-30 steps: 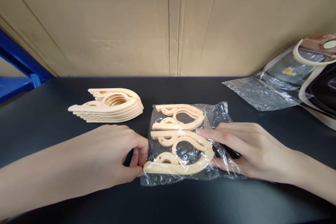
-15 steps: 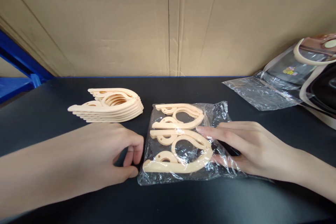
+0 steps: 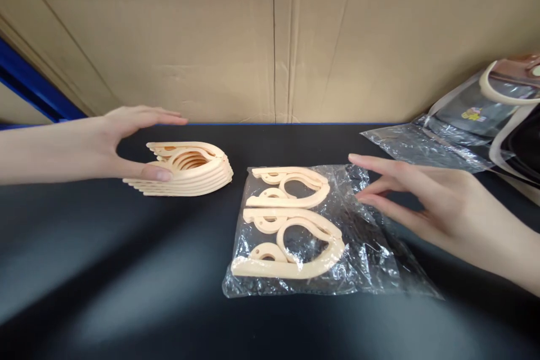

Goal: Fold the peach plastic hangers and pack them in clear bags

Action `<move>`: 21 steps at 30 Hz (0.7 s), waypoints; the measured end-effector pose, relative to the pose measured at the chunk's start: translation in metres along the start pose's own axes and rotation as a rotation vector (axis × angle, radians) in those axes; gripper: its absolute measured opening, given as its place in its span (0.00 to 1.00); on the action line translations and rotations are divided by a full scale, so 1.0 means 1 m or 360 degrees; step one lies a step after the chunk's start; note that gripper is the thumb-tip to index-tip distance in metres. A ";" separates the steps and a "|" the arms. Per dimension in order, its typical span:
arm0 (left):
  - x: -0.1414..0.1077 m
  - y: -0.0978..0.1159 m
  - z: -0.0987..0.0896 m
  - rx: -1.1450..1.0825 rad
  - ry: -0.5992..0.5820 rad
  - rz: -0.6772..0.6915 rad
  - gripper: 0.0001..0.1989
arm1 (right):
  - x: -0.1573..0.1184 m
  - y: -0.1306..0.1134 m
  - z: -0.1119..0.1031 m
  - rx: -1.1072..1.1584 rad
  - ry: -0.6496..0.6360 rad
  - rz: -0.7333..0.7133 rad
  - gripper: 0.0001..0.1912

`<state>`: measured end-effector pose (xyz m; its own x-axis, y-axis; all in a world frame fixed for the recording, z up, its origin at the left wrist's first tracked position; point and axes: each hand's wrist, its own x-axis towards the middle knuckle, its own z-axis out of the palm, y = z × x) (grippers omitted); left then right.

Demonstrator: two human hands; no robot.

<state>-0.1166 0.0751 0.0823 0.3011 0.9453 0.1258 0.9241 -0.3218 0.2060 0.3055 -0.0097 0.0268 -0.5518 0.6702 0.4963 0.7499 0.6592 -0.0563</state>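
Left hand (image 3: pixel 130 140): spread, thumb well off the fingers. Thumb lies across the near side of a stack of beige folded hangers (image 3: pixel 206 174), other fingers above its far side. Can't tell if thumb is pressing on it. Stack sits on black tabletop (image 3: pixel 139 287).

Right hand (image 3: pixel 442 199): index finger raised away from thumb, thumb tip close to a lower fingertip. Can't tell if film is pinched there. Fingertips at the right end of a clear plastic bag (image 3: pixel 367 247).

Bag lies flat between the 2 hands, nearer the right. 2 beige hangers (image 3: pixel 312 270) show inside, 1 behind the other, left of the right hand's fingertips.

Beyond right hand: dark item with cream trim (image 3: pixel 502 95), clear film under it. Cardboard (image 3: pixel 202 39) behind both hands. Blue frame (image 3: pixel 34 81) beyond left wrist.
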 end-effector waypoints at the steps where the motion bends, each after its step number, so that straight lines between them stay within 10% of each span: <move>1: 0.001 -0.007 0.003 0.0051 -0.0076 -0.0022 0.46 | 0.001 0.000 -0.001 -0.0004 0.0007 -0.0003 0.24; 9: 0.001 -0.026 0.007 0.0138 -0.0193 -0.0055 0.54 | 0.001 -0.003 -0.003 0.0016 0.0040 -0.0018 0.23; 21: -0.004 0.011 -0.003 0.0051 0.0020 0.0013 0.50 | 0.004 -0.006 -0.006 -0.0010 0.0203 0.0004 0.21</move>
<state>-0.1080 0.0678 0.0869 0.3058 0.9418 0.1394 0.9288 -0.3273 0.1737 0.3007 -0.0130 0.0340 -0.4994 0.6228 0.6023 0.7536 0.6552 -0.0525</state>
